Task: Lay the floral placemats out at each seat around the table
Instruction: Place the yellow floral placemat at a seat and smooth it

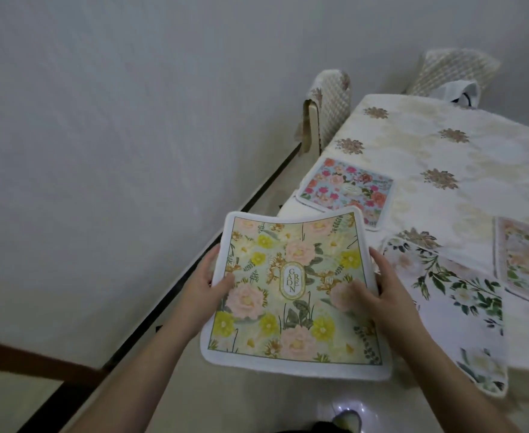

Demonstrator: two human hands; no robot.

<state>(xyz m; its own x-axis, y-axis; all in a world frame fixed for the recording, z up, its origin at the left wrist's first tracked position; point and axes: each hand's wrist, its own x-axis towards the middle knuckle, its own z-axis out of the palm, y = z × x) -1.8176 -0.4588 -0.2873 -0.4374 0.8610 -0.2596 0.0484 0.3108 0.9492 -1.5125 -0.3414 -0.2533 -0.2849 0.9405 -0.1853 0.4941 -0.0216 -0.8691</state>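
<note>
The left hand grips the left edge of a green and yellow placemat, thumb on top and the other fingers hidden beneath. The mat hangs in the air beside the table, off its near corner, sagging slightly. The right hand grips the opposite edge, thumb on the print. Behind it a pink-flowered placemat lies flat, its near corner covered. Further right, a white leafy placemat overhangs the table edge, and another pale placemat is cut off by the frame. Two chairs stand beyond, partly hidden.
</note>
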